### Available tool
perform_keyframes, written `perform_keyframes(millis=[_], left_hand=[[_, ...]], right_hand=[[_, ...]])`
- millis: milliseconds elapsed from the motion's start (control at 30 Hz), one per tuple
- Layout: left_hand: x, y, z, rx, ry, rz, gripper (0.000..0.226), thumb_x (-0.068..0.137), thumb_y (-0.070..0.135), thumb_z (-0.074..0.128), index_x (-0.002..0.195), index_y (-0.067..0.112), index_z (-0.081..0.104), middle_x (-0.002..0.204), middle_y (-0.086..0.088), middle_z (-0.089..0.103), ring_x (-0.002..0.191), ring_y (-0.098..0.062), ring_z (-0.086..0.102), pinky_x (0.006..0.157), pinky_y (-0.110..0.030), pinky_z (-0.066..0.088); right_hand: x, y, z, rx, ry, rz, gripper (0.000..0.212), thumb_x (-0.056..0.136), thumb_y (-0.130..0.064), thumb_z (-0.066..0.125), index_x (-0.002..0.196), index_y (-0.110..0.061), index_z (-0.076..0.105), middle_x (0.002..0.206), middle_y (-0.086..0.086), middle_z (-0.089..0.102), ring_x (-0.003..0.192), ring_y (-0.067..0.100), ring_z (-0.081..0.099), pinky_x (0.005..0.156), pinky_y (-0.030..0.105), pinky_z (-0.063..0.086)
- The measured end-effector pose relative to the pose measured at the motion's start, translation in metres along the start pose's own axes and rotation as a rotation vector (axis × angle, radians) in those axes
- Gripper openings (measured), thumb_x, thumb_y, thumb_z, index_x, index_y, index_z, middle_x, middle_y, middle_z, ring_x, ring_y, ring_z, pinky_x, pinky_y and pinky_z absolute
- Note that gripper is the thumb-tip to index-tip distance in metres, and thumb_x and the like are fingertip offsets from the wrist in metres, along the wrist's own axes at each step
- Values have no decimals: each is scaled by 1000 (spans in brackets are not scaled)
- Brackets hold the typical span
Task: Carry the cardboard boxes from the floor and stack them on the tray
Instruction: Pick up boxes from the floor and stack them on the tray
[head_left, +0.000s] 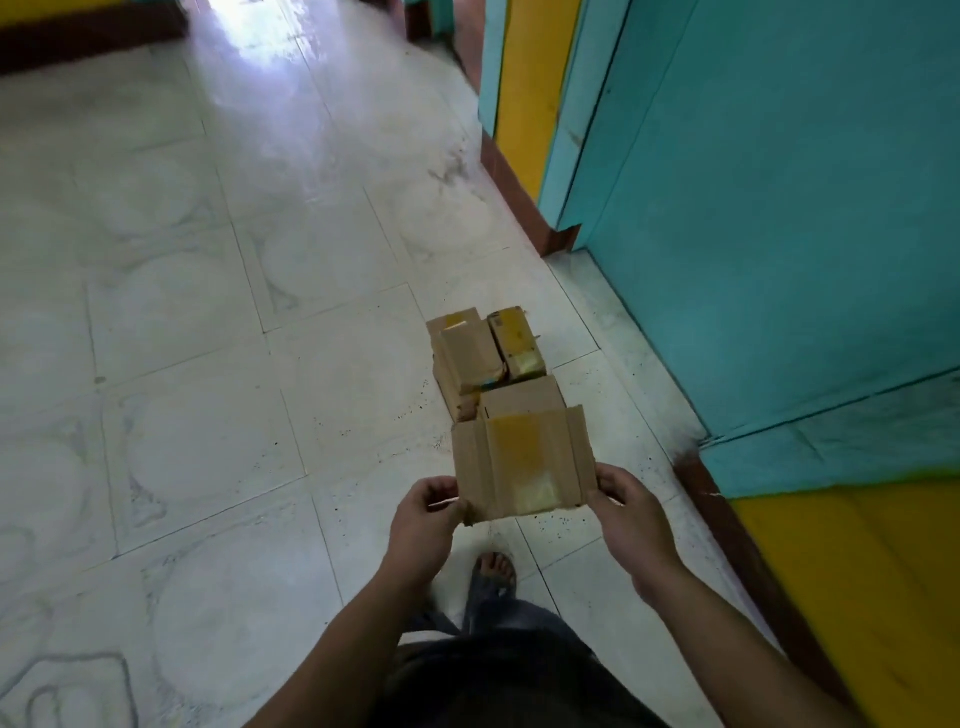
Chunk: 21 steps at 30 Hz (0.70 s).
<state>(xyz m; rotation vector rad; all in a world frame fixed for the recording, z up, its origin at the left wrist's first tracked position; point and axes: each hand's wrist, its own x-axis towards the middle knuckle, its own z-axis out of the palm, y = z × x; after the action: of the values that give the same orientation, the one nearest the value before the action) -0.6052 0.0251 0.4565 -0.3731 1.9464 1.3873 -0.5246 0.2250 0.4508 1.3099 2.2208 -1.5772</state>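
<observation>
I hold one cardboard box (524, 462) in front of my waist, lifted off the floor (208, 364). My left hand (426, 519) pinches its near corner at 7 o'clock, thumb on top. My right hand (631, 512) grips the near corner at 5 o'clock in the same way. The box lies straight ahead of both hands, at 12 o'clock, with its long side running across from 9 to 3 o'clock, so it spans the gap between my hands evenly and neither hand is nearer. A strip of yellowish tape crosses its top from 12 to 6 o'clock.

Just beyond its far edge, also at 12 o'clock, a pile of boxes (483, 358) sits on the floor, packed side by side. I cannot tell whether the held box touches them.

The tray is not in view, so I judge I must turn to find it. From 1 to 3 o'clock a blue door (779, 208) stands close, with a yellow wall (857, 597) at 4 o'clock, so that side is tight. Open tiled floor spreads from 8 round to 11 o'clock, the freer way to swing. My sandalled foot (493, 569) is directly under the box.
</observation>
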Motion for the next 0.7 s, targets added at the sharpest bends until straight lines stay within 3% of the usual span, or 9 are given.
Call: perform_keyframes(millis=[100,200,300,400,700], left_hand=[[43,13,1,-41,-36,-79,18,88,0,63,102,10,61,99,-6,69,98,-22,66,90,-39,54],[100,20,4,-17,-114,-127,18,91,-3,57,108,2,58,104,-6,65,97,-16,62,80,-25,54],[147,22,9,40,-166,-151,20,93,2,56,113,6,57,100,5,59,89,-2,56,61,-12,48],[197,20,16,84,-174,-180,23,93,4,57,115,11,56,104,6,60,91,-1,57,63,-12,45],[320,-7,66,110,-118,-253,21,92,4,57,107,20,56,101,6,63,88,-5,59,63,-14,43]], right_hand=[[37,-14,11,-56,5,18,26,96,-32,57,122,-29,63,121,-8,63,113,14,57,94,35,48],[82,-19,29,-79,48,49,21,96,-29,58,116,-29,65,123,-7,60,111,11,58,91,32,48],[116,-17,46,-75,95,115,22,97,-33,57,118,-31,63,125,-5,60,114,14,57,89,31,48],[155,-16,65,-50,147,209,33,98,-31,55,130,-24,58,130,-1,59,113,15,54,91,31,45],[277,28,93,-11,140,345,33,95,-30,60,128,-27,61,115,-10,64,109,14,58,94,36,47]])
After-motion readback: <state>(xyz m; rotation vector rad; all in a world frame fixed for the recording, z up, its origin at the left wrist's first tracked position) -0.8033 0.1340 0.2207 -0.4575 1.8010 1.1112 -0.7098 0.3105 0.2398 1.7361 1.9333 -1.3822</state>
